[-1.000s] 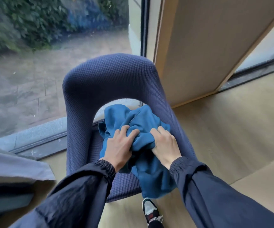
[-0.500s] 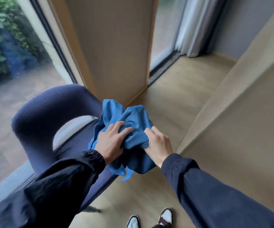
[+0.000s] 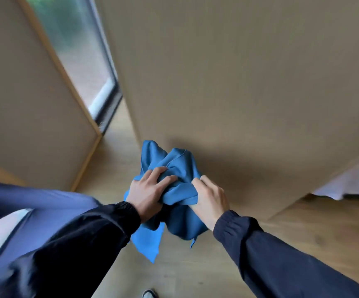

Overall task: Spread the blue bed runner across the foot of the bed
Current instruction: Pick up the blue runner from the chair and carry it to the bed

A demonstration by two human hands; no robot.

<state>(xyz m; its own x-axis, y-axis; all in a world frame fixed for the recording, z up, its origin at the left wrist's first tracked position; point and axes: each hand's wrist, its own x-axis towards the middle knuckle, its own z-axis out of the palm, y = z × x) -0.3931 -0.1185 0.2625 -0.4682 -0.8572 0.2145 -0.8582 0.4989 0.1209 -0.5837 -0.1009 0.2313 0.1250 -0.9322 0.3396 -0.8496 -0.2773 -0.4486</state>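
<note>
Head view: runner bunched in both hands

Up top, the left hand dug fingers into the wad; the right hand fisted a twisted fold. Soft matte blue cloth, balled between them, loose corners hanging below the grip. Those tails might catch underfoot on the smooth wood floor, I judged, or the wad open tangled.

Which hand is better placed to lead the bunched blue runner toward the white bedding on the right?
Probably right: the right hand grips the blue bed runner on the side nearer the white bedding; the left hand is farther.
</note>
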